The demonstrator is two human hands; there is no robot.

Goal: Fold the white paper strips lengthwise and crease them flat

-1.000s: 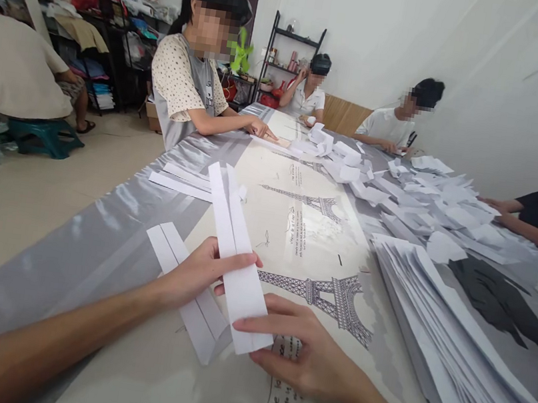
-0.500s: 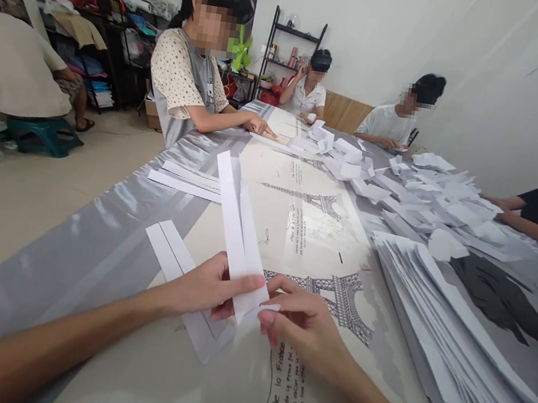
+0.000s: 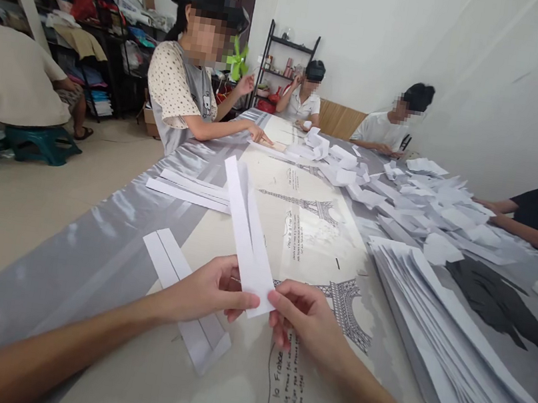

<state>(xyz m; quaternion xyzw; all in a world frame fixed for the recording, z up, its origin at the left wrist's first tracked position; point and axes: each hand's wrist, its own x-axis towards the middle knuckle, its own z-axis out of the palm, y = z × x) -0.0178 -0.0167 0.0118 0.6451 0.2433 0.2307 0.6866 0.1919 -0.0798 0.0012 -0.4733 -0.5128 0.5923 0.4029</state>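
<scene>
A long folded white paper strip [image 3: 249, 229] is held up between both hands, its far end pointing away over the table. My left hand [image 3: 215, 288] pinches its near end from the left, thumb on top. From the right, my right hand [image 3: 305, 315] grips the same end's edge between thumb and fingers. Under my left hand lies another folded paper strip [image 3: 164, 256] with its near end turned over. Farther off on the left rest several more paper strips [image 3: 189, 191]. The fingers beneath the held paper are partly hidden.
A stack of folded paper sheets [image 3: 432, 327] lies to the right, beside a dark cloth [image 3: 492, 295]. Beyond it spreads a heap of folded white papers [image 3: 411, 196]. Several people sit or stand around the table [image 3: 103, 257], one [image 3: 179, 87] at its left side pressing on paper.
The small flap at the strip's near end, lifted by my right fingers before, now lies flat. My right hand has shifted to the edge. Across the table, the standing person has raised one hand.
</scene>
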